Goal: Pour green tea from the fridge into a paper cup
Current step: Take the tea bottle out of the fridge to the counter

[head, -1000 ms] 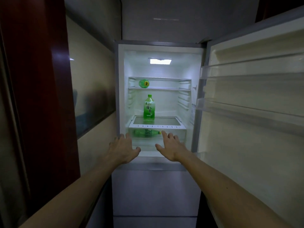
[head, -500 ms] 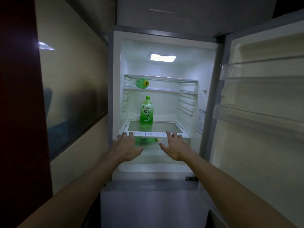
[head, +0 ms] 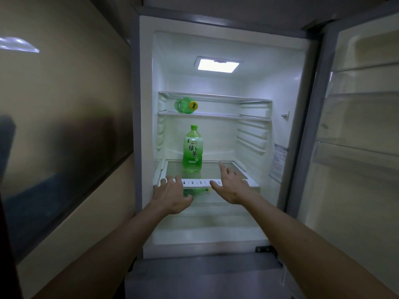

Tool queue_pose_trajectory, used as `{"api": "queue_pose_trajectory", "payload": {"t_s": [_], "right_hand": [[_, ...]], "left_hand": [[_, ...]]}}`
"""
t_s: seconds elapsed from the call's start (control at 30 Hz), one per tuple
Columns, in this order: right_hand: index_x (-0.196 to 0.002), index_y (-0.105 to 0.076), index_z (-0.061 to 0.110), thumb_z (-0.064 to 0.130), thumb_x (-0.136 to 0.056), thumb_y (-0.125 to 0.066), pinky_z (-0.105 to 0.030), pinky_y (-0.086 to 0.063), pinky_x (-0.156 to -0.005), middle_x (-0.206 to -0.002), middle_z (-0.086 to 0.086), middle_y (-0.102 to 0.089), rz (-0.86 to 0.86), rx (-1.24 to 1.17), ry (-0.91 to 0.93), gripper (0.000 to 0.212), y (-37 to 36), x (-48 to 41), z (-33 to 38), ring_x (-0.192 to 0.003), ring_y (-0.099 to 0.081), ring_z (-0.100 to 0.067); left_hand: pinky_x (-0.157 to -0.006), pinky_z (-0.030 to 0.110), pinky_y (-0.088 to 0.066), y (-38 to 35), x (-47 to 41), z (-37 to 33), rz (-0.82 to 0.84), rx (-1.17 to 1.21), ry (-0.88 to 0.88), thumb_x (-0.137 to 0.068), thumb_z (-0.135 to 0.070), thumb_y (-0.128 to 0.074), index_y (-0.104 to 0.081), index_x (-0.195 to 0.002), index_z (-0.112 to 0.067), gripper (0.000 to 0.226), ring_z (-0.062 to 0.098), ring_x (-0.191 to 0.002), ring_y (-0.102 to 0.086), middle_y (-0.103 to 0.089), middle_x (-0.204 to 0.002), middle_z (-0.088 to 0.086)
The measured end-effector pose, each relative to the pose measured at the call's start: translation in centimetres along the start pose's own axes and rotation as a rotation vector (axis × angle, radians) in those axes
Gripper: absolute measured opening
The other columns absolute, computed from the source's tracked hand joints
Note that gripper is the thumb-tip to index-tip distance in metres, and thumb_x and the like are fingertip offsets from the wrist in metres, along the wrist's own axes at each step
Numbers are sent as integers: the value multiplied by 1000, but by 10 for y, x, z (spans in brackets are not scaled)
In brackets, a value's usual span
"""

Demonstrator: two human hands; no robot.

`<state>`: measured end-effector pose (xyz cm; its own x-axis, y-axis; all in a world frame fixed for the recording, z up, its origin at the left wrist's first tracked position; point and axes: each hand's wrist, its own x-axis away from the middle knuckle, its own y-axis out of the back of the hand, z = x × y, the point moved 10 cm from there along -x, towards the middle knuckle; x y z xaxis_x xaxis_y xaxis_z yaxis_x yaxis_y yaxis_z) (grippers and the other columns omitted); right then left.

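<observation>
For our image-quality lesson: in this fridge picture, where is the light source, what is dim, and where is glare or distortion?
Head view: the fridge lamp is the main light, brightening the upright green tea bottle; the left wall panel is dim, with a glare patch near its top; the fridge door leans outward, wide-angle distortion.

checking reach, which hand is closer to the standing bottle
Right: the right hand is over the shelf beside the bottle; left hand is at the shelf's front edge.
</observation>
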<state>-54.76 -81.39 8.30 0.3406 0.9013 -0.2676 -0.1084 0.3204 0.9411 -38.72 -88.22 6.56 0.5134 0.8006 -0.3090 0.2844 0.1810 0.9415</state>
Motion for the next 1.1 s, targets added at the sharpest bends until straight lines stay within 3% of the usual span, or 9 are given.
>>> {"api": "queue_pose_trajectory", "payload": {"t_s": [0.23, 0.4, 0.53, 0.63, 0.77, 0.83, 0.93, 1.03, 1.1], "right_hand": [[-156, 2, 15, 51, -98, -40, -53, -32, -111, -156, -19, -24, -17, -29, 27, 80, -13, -68, -19, -143, -24, -36], [-156, 3, 15, 50, -100, -37, -49, -32, -110, -156, -15, -22, -19, -38, 56, 78, -20, -130, -35, -142, -23, -34], [-156, 0, 14, 50, -99, -39, -49, -35, -107, -154, -15, -27, -32, -67, 84, 78, -25, -183, -43, -138, -28, -33], [-156, 0, 14, 51, -100, -38, -48, -35, -107, -152, -17, -30, -47, -118, 143, 77, -32, -218, -42, -136, -32, -33], [-157, 7, 21, 57, -97, -41, -45, -28, -115, -158, -17, -23, -36, -341, 202, 85, -48, -257, -34, -143, -28, -31], [-156, 8, 25, 61, -92, -48, -45, -26, -116, -160, -13, -20, -38, -524, 216, 92, -55, -270, -28, -145, -27, -29], [-153, 3, 43, 74, -77, -58, -54, -34, -113, -160, -8, -23, -43, -845, 209, 102, -60, -284, -17, -141, -35, -29], [-150, -6, 49, 65, -77, -68, -49, -49, -101, -150, -6, -39, -82, -1010, 221, 97, -62, -297, -9, -124, -55, -24], [-148, -15, 48, 53, -79, -73, -42, -55, -93, -136, -3, -51, -108, -1096, 241, 90, -62, -303, -7, -107, -65, -17]], "left_hand": [[-95, 44, -40, -17, -58, 4, -5, 11, 16, -85, -53, -49, -38, -132, -11, 64, 32, -119, -45, -45, -131, 14], [-97, 44, -38, -27, -116, 14, 7, 43, 90, -85, -53, -49, -30, -141, -9, 74, 34, -126, -41, -37, -143, 16], [-96, 43, -42, -35, -162, 21, -9, 210, 174, -84, -54, -51, -32, -140, -9, 75, 34, -124, -45, -40, -141, 17], [-100, 45, -40, -47, -190, 27, -5, 338, 255, -87, -49, -50, -22, -148, -11, 77, 35, -129, -42, -36, -146, 20], [-105, 42, -36, -60, -218, 29, -14, 587, 309, -98, -37, -41, -23, -148, -7, 61, 34, -132, -41, -35, -149, 20], [-104, 37, -37, -64, -225, 26, -25, 742, 307, -103, -33, -27, -43, -135, -8, 44, 30, -125, -46, -41, -145, 17], [-93, 37, -44, -68, -228, 25, -32, 1034, 368, -105, -33, -17, -57, -109, -13, 46, 26, -101, -54, -55, -123, 17], [-75, 33, -38, -78, -234, 18, 34, 1268, 430, -106, -30, -11, -45, -137, -6, 52, 34, -112, -53, -51, -132, 23], [-71, 33, -40, -84, -239, 18, 47, 1326, 456, -106, -34, -11, -46, -137, -3, 55, 33, -111, -53, -53, -133, 24]]}}
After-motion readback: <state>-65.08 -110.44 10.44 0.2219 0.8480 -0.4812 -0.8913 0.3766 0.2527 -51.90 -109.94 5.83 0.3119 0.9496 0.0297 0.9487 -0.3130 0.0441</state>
